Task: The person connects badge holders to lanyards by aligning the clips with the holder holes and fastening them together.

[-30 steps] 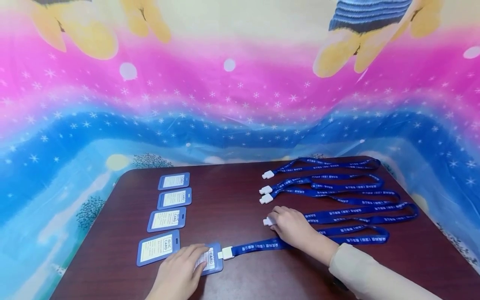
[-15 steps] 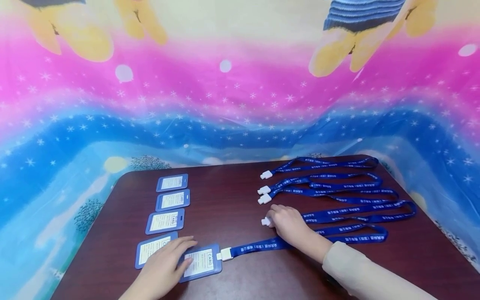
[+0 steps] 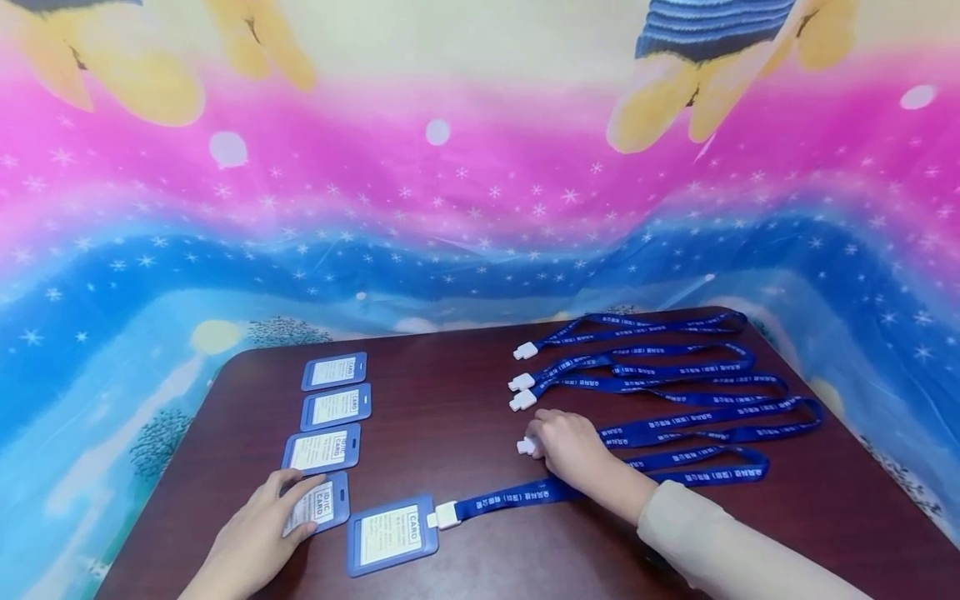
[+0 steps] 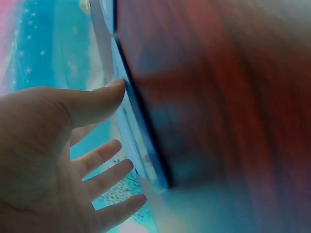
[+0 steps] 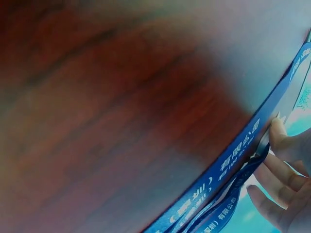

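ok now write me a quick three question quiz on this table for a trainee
1. Count: how many ID card holders lie on the table, including the one at the left grip?
2. True or false: just one of them is joined to a lanyard.
3. Multiple choice: the right grip is at (A) the table's far edge, (B) an ID card holder, (C) a white lanyard clip.

Key: 1. Five. 2. True. 3. C.
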Demonstrator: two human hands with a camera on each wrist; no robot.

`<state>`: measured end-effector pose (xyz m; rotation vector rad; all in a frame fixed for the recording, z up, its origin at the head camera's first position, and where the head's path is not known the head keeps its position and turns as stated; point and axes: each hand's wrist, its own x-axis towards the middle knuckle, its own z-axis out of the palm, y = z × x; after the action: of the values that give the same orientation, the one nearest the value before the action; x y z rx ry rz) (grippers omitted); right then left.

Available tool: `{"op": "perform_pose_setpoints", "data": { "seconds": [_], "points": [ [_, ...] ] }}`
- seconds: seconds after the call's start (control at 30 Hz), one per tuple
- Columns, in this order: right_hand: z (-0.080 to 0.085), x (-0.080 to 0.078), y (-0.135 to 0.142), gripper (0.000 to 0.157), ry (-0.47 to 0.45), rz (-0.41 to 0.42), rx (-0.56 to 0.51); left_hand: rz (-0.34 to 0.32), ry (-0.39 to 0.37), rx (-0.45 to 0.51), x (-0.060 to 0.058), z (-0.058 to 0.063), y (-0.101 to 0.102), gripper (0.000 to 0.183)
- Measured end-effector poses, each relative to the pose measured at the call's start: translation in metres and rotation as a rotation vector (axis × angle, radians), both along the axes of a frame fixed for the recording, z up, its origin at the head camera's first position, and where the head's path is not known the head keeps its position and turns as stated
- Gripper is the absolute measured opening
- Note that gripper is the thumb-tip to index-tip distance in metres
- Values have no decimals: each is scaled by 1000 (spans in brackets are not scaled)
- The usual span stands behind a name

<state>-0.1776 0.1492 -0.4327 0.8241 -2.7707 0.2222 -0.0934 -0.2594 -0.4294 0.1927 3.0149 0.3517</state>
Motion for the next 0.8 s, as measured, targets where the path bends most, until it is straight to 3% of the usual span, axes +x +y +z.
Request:
{"op": "perform_pose_setpoints", "data": {
  "seconds": [0.1,0.27,0.8],
  "points": [
    [1,0,0,17,-4,4,4,34,-55,18,0,-3,-5,61],
    [2,1,0,17,-11,8,11,55,-85,28,0,-7,-7,64],
    [0,1,-2,15,11,3,2,26,-17,-8,-3,-7,4,57]
  ]
}}
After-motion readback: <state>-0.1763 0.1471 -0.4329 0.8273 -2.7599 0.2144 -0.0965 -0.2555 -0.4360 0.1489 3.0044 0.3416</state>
